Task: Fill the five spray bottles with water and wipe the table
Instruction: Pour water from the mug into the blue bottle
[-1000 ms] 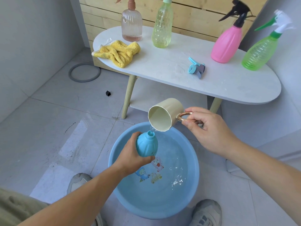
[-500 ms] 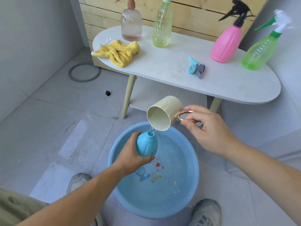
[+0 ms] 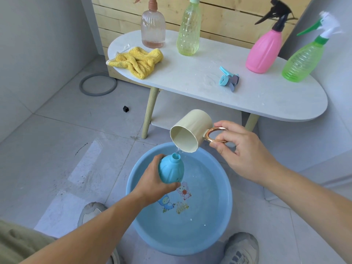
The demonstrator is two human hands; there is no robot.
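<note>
Grey tiles point(image 3: 57, 140); white oval table point(image 3: 190, 77) against wood slats point(image 3: 228, 20). In front of the table, left hand point(image 3: 152, 185) grips blue bottle point(image 3: 171, 171), right hand point(image 3: 243, 155) pinches tilted cream cup point(image 3: 192, 130) by its handle, above cartoon-printed basin point(image 3: 190, 242).

Left: bare forearm entering at the lower left corner, slanting up toward frame centre; left hand point(image 3: 152, 180) wrapped round the body of the blue bottle point(image 3: 171, 170), back of the hand toward the camera. Right: bare forearm entering from the lower right edge, rising toward centre right; right hand point(image 3: 245, 155) pinching the ring handle point(image 3: 216, 135) of the tilted cup point(image 3: 190, 130) between thumb and forefinger, other fingers curled. Hands apart, right higher in frame.
</note>
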